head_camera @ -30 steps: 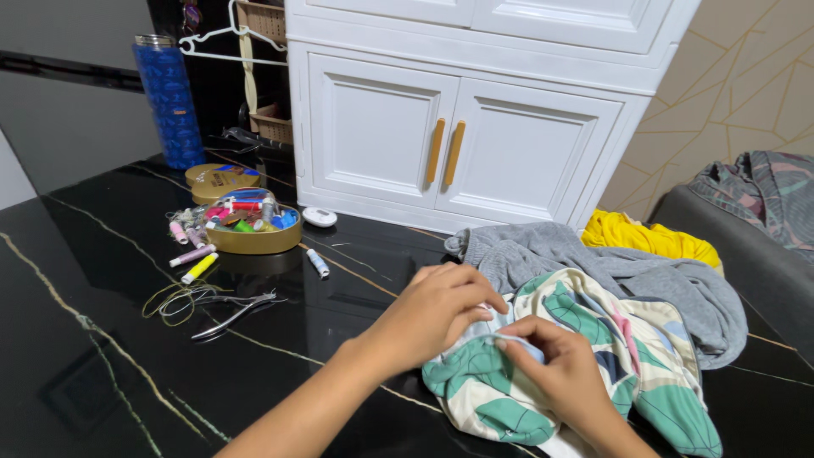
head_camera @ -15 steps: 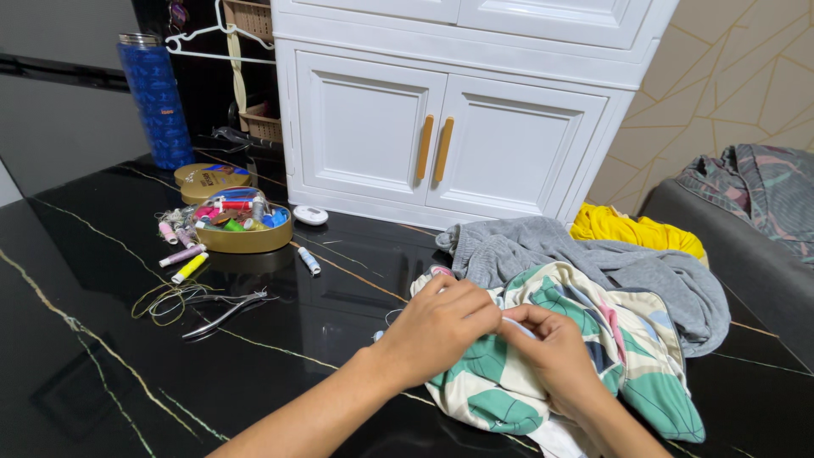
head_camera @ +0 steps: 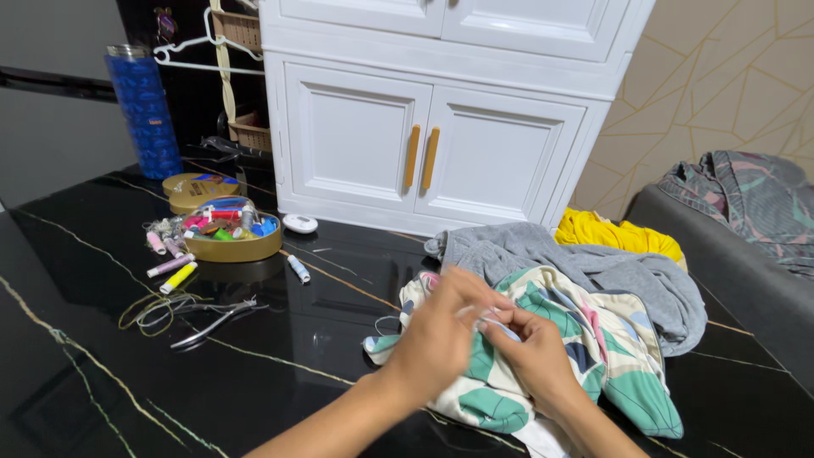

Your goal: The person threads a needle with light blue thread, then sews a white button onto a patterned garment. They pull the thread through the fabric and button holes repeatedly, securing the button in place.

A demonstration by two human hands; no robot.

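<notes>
Left hand [head_camera: 441, 335] and right hand [head_camera: 534, 352] pinching patterned cloth [head_camera: 585, 339], fingers closing on bunched edge; fabric likely light, soft, floppy; gripping by fold probably best.

Table [head_camera: 102, 339]: glossy black veined stone | patterned garment [head_camera: 593, 339]: soft matt cloth | cabinet [head_camera: 356, 153]: smooth white painted finish

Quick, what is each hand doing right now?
Left hand: fingers pinched shut on the patterned cloth.
Right hand: fingers closed, gripping the same cloth.
</notes>
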